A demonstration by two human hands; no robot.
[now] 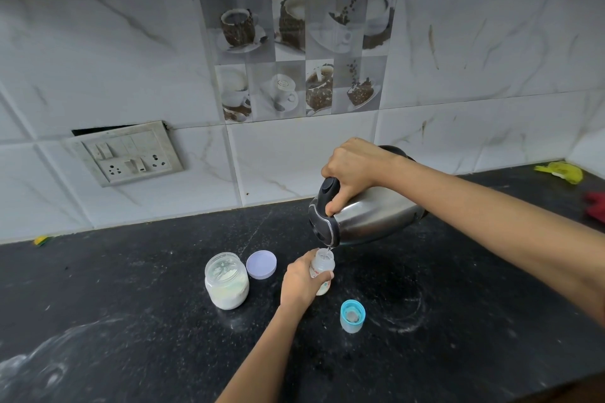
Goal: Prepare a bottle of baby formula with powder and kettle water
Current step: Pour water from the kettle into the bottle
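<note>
A: What sits nearest on the black counter (131, 288)?

B: The blue bottle cap (352, 316), standing alone, off the bottle. A bit farther and to the left is the baby bottle (324, 271), standing up.

A: Who holds the bottle?

B: The left hand (302, 281). Its fingers (322, 277) are curled tight around the bottle's side. The bottle looks small and light, so I think it could tip easily. Holding it around the middle seems smart.

A: And to its left?

B: The powder jar (226, 285), open, with its purple lid (261, 264) lying just beside it.

A: What's farther back?

B: The kettle (363, 216), tipped over with its spout right above the bottle's mouth. Water is going in. It looks heavy and maybe hot, so the handle on top is the place to grab. The right hand (355, 167) is closed tight on that handle.
</note>
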